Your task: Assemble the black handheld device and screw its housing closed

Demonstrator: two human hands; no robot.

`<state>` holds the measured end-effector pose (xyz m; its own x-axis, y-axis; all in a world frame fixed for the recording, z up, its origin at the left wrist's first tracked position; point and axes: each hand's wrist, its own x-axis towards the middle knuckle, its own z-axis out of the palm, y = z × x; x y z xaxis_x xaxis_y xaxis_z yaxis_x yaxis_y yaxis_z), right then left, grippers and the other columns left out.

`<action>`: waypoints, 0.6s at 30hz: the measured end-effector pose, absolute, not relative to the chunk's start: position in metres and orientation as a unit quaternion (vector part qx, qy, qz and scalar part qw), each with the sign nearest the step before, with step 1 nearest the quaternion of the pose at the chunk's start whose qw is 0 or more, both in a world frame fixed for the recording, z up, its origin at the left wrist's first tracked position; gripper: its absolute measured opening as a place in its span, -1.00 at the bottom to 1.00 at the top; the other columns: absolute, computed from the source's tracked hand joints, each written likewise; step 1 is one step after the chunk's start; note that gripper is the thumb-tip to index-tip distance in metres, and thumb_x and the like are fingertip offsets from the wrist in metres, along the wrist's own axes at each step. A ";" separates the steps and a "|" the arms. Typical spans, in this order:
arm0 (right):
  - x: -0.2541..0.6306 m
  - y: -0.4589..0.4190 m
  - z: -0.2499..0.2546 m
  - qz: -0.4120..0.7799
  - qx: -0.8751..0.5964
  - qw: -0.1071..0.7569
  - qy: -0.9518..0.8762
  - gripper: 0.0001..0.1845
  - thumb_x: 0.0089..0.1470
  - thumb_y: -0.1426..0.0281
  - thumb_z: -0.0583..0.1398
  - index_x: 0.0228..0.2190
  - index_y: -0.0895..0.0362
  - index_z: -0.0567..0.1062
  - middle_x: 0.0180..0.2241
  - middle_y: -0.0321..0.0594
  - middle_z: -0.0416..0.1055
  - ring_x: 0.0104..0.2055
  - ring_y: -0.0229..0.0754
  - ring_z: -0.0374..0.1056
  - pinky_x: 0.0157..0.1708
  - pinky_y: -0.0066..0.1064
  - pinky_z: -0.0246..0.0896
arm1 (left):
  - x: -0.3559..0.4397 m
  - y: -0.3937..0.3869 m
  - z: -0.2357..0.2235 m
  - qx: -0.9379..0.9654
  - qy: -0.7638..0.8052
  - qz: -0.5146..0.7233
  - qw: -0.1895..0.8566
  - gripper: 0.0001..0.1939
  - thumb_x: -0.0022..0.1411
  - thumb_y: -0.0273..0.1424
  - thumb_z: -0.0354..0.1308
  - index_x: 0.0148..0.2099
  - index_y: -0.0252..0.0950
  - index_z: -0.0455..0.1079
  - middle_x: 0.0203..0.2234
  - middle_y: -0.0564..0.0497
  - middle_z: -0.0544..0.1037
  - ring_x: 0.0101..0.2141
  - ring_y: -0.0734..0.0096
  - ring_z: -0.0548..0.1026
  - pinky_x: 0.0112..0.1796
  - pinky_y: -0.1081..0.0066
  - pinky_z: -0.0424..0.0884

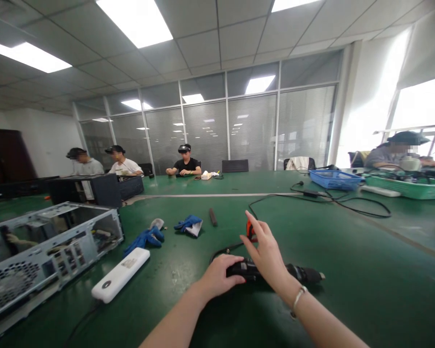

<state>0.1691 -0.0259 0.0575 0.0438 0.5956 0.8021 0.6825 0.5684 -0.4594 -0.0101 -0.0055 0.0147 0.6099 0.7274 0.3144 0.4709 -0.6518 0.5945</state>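
Observation:
A black electric screwdriver lies across the table in front of me, its tip pointing right. My left hand is closed around its rear part, thumb on the near side and fingers over the top. Above its middle is my right hand, index finger stretched out and thumb apart. A small orange-and-black object shows in the gap between that thumb and index finger; whether they touch it I cannot tell. My right forearm and wrist cover part of the screwdriver. A black cord runs near its rear end.
An open metal computer case and a white power strip lie left. Blue gloves and a dark bar sit ahead. Cables, a blue basket and a green basket stand right. Several people sit around.

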 end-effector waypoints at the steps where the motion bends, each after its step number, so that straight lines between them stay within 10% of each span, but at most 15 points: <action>1: 0.168 -0.025 0.055 -0.042 -0.470 0.569 -0.674 -0.41 0.19 0.37 0.10 0.23 0.02 0.15 -0.21 -0.14 0.32 -0.28 -0.14 0.36 -0.27 -0.27 0.41 | -0.010 -0.006 0.015 0.867 0.345 0.276 0.232 -0.44 0.02 -0.29 0.40 0.09 -0.24 0.42 -0.03 -0.07 0.55 -0.03 0.16 0.47 0.06 0.28 0.28; 18: 0.174 -0.029 0.031 -0.006 -0.432 0.600 -0.674 -0.40 0.24 0.37 0.03 0.28 0.06 0.03 -0.07 -0.09 0.39 -0.14 -0.12 0.41 -0.12 -0.22 0.39 | -0.011 -0.007 0.016 0.872 0.345 0.259 0.231 -0.43 0.10 -0.31 0.33 0.16 -0.21 0.36 0.04 -0.07 0.49 0.02 0.18 0.44 0.09 0.29 0.27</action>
<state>0.1745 -0.0290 0.0313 0.0922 0.5748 0.8131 0.5895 0.6266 -0.5098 -0.0113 -0.0074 0.0161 0.6285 0.7208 0.2923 0.4819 -0.6559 0.5810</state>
